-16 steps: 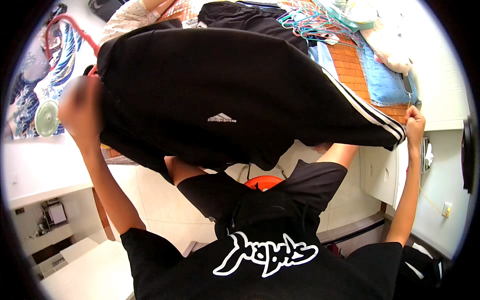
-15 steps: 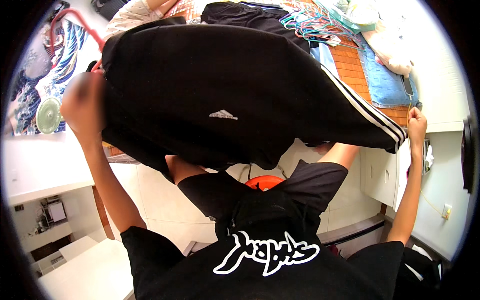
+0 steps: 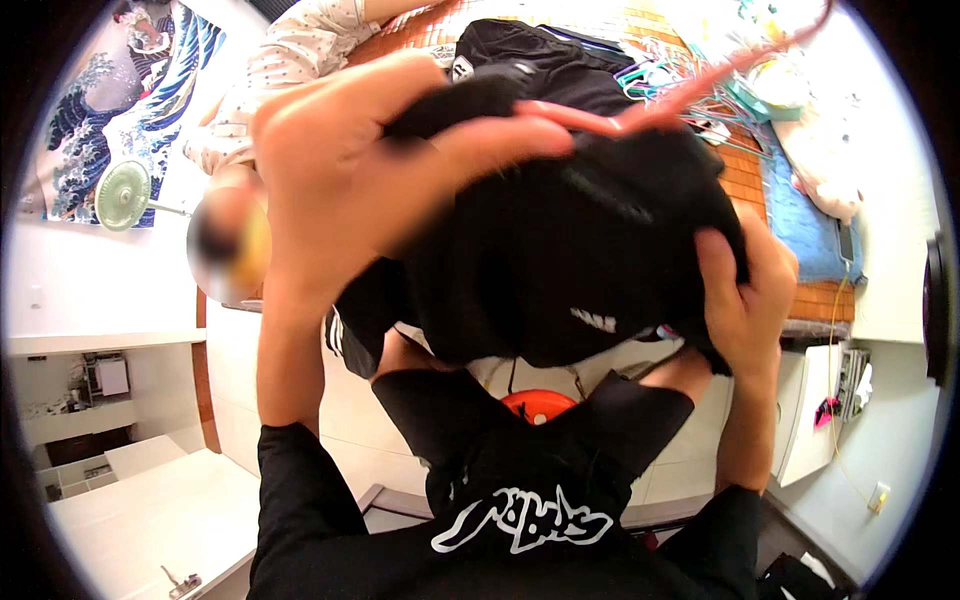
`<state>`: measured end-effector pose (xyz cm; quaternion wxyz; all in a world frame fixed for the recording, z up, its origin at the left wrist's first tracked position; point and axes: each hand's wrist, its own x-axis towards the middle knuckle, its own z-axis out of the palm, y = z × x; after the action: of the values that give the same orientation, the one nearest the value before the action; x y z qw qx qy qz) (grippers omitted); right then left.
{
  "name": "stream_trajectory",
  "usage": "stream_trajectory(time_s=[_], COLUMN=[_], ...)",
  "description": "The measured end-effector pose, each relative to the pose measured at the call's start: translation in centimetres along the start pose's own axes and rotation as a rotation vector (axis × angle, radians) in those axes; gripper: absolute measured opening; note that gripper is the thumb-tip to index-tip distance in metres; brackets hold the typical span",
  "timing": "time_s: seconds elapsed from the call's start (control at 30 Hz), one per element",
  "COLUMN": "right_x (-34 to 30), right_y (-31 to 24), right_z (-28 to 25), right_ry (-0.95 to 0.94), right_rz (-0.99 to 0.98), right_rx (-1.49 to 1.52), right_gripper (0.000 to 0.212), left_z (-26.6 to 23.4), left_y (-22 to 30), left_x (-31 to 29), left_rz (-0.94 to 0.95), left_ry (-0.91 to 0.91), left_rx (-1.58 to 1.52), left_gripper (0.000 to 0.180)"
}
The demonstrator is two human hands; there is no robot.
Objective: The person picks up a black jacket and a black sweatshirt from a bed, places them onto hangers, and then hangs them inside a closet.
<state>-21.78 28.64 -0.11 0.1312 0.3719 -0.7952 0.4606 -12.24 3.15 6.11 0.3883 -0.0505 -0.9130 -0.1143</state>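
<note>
A black top with a small white chest mark hangs between my hands above my lap. White stripes show along its part at the lower left. My left hand, close up and partly blurred, is closed round a bunched edge of the top and the end of a pink clothes hanger. One arm of the hanger reaches up to the right, clear of the cloth. At the garment's right side my right hand grips the fabric, thumb in front. The hanger's other parts are hidden by hand and cloth.
Black folded clothes and several coloured hangers lie on the bed's woven mat. Beyond sit a plush toy, a blue pad and a phone. Another person lies at left. A red stool stands below.
My left hand has come up and right with the hanger, closer to the camera. My right hand has moved inward from the far right onto the top, which is now bunched and less spread.
</note>
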Motion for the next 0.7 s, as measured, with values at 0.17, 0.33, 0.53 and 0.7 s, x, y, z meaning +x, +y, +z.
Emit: stream_trajectory(time_s=[0.17,0.33,0.53,0.7], right_x=[0.6,1.9,1.7,-3.1], right_y=[2.7,1.0,-3.7,-6.1], right_z=[-3.2,-9.9,-17.1,-22.0], right_ry=[-0.033,-0.109,-0.099,0.023], right_rz=[0.143,0.239,0.253,0.486], right_rx=[-0.030,-0.171,-0.238,-0.252], right_gripper=[0.016,0.016,0.018,0.019], left_z=[3.7,5.7,5.2,4.0], left_y=[0.3,4.7,8.7,13.0], left_x=[4.7,8.9,17.7,16.3], left_rz=[0.153,-0.034,0.030,-0.374], left_ry=[-0.107,-0.234,-0.788,-0.903], left_rx=[-0.238,-0.239,-0.318,-0.739], left_gripper=[0.023,0.020,0.023,0.007])
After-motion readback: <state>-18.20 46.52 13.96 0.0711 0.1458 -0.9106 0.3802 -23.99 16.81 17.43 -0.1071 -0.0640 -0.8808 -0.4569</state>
